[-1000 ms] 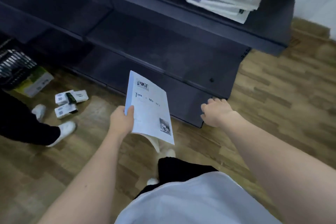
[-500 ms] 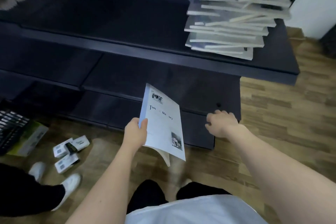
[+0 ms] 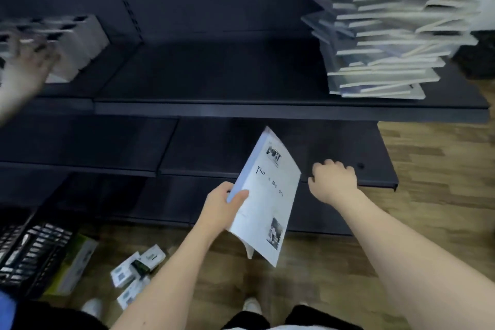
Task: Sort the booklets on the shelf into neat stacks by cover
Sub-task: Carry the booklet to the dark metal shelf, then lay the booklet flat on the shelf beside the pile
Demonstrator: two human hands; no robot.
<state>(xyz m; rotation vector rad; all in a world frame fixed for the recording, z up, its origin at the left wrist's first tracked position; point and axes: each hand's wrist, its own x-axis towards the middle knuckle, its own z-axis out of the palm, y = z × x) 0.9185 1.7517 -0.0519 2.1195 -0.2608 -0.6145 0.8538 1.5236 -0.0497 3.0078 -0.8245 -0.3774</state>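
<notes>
A thin white paper booklet (image 3: 267,195) is kept gripped by the left hand (image 3: 222,209) and raised toward the now-visible untidy booklet stack (image 3: 380,40); the right hand (image 3: 333,179) is curled empty.

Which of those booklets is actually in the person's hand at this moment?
The white booklet with black lettering, gripped at its edge by the left hand in front of the low shelf. The other booklets lie in the messy stack on the upper shelf, untouched.

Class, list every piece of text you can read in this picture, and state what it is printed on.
"Tim": cover of the booklet that the left hand holds.
"Me": same cover, further along the title line; the remaining letters are blurred.
Logo above the title: unreadable.
Small boxes on the floor: print too small.
</notes>
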